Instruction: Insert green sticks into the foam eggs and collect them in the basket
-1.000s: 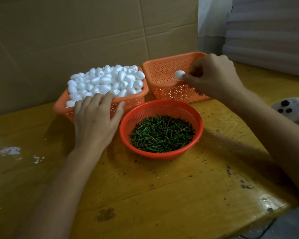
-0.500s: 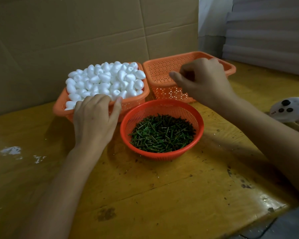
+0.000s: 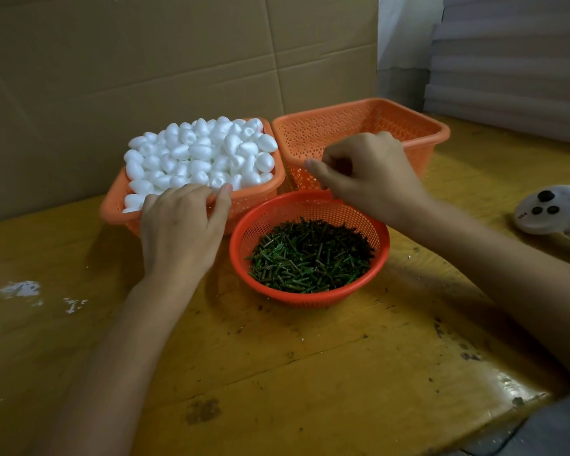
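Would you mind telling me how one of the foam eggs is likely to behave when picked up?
Probably light, being white foam. The foam eggs are rounded and heaped above the rim of their basket, so neighbours may roll off. A hard pinch might dent one.

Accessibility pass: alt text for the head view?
A person's left hand rests on white foam eggs heaped in an orange basket; the right hand hovers, fingers curled, near a round basket of green sticks. Another orange basket stands behind.
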The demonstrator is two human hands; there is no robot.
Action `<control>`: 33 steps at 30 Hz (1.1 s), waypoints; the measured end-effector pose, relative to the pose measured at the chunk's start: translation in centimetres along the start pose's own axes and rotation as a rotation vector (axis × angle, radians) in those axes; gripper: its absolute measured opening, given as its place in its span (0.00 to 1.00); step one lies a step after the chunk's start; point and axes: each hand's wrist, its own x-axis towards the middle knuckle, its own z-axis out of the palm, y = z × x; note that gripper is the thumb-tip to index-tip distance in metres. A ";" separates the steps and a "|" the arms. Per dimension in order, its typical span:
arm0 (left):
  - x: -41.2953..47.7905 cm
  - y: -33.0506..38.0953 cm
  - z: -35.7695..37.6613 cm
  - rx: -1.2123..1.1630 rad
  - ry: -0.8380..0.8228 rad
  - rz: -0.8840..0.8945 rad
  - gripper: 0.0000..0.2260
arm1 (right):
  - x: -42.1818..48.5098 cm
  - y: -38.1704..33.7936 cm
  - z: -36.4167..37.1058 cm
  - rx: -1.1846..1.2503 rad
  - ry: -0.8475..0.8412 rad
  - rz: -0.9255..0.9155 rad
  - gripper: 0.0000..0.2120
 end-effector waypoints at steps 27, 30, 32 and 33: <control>0.5 0.0 -0.5 0.019 -0.066 -0.015 0.25 | -0.3 -0.8 -0.2 0.054 -0.035 0.005 0.23; 0.4 0.1 -0.7 0.016 -0.048 -0.013 0.23 | -0.4 -0.8 -0.2 0.067 -0.027 0.001 0.23; 0.3 0.2 -0.7 0.021 -0.039 -0.014 0.23 | -0.4 -0.8 -0.2 0.072 -0.028 0.003 0.23; 0.3 0.2 -0.7 0.026 -0.038 -0.016 0.24 | -0.4 -0.8 -0.2 0.070 -0.033 0.006 0.23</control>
